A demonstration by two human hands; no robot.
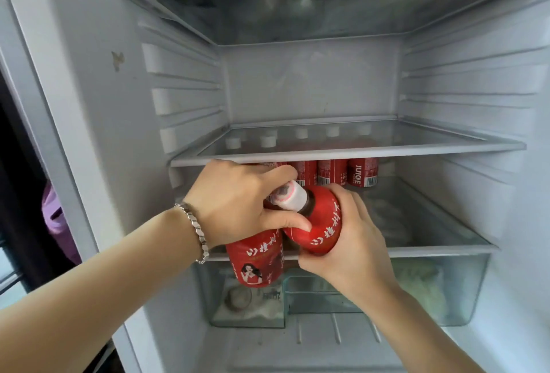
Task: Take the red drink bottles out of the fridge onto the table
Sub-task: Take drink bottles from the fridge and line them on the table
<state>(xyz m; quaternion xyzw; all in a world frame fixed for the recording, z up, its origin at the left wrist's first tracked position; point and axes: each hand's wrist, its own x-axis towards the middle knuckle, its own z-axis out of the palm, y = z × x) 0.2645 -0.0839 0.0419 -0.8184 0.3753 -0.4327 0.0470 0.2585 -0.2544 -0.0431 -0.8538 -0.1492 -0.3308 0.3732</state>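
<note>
- The tilted red plastic drink bottle with a white cap (323, 224) is at the front of the fridge; the right hand (354, 250) has its fingers wrapped around it.
- The left hand (235, 203) grasps the top of an upright red bottle (257, 262), which touches the tilted one.
- A row of red bottles (333, 172) stands behind them, under the clear glass shelf (416, 149).
- A transparent plastic drawer (446, 289) is below.

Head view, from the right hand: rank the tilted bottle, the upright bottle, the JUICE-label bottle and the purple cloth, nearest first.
1. tilted bottle, gripped in the right hand itself.
2. upright bottle, just left, held under the left hand.
3. JUICE-label bottle, at the back of the shelf.
4. purple cloth, outside the fridge, far left.
</note>
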